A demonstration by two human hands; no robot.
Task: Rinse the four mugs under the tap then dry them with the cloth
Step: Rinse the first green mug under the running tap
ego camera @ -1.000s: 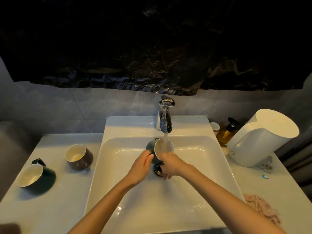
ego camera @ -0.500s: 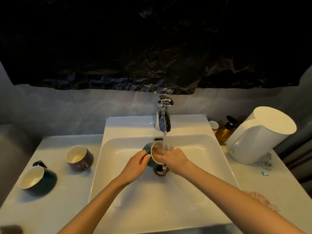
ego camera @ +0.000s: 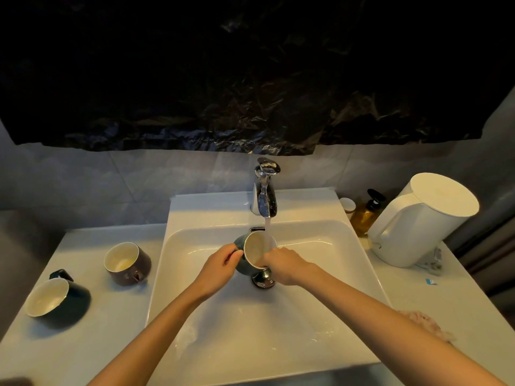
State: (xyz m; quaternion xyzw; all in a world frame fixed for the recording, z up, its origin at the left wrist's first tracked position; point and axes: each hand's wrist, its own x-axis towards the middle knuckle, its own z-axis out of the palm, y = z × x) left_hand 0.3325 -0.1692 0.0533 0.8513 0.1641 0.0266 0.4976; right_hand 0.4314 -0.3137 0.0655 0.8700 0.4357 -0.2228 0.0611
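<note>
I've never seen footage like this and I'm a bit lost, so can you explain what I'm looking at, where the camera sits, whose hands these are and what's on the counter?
There is no machine here. A person wears a wide-angle camera on the head, so this single view looks down along their own bare arms. The left hand grips the side of a teal mug, which is tipped so that its mouth faces the camera. The right hand holds its rim. Water runs from the tap into the mug, over the white sink. On the counter to the left sit a brown mug and a dark green mug. To the right stand a white kettle and an amber pump bottle. A pink cloth lies beside the right forearm. Only three mugs are in view.
</note>
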